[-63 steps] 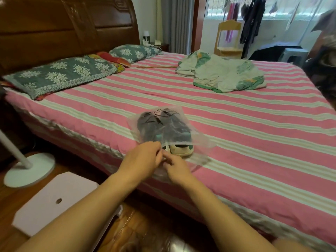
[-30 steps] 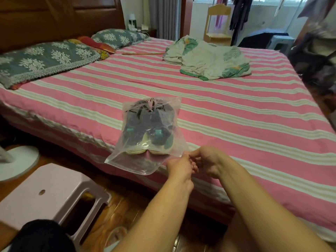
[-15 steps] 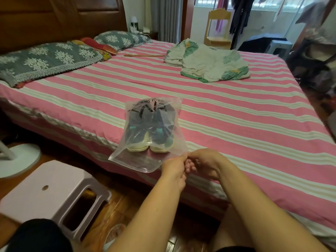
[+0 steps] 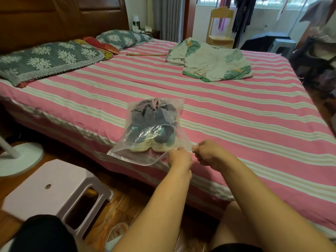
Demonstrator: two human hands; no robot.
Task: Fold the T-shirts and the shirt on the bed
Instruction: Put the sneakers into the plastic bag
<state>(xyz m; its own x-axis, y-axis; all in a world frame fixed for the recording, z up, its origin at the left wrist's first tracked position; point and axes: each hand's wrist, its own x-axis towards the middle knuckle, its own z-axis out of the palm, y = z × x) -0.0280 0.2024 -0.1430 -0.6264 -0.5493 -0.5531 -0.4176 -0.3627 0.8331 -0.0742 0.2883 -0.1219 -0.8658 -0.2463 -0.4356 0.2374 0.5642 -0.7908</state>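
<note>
A clear plastic bag [image 4: 145, 142] with dark folded garments inside lies at the near edge of the pink striped bed [image 4: 236, 124]. My left hand [image 4: 179, 158] pinches the bag's near right edge. My right hand [image 4: 209, 153], fingers curled, pinches the same edge just to the right, and the plastic is stretched between the two hands. A crumpled pale cloth with green leaf print [image 4: 212, 64] lies at the far side of the bed.
Two grey flowered pillows [image 4: 49, 60] lie along the wooden headboard at left. A white plastic stool [image 4: 54, 193] stands on the floor by my left knee, a fan base [image 4: 20, 159] beyond it. A thin stick [image 4: 145, 54] lies near the far pillow.
Both hands slid from the middle of the bag's near edge to its right corner. In the last half second they moved slightly apart, stretching the plastic.
</note>
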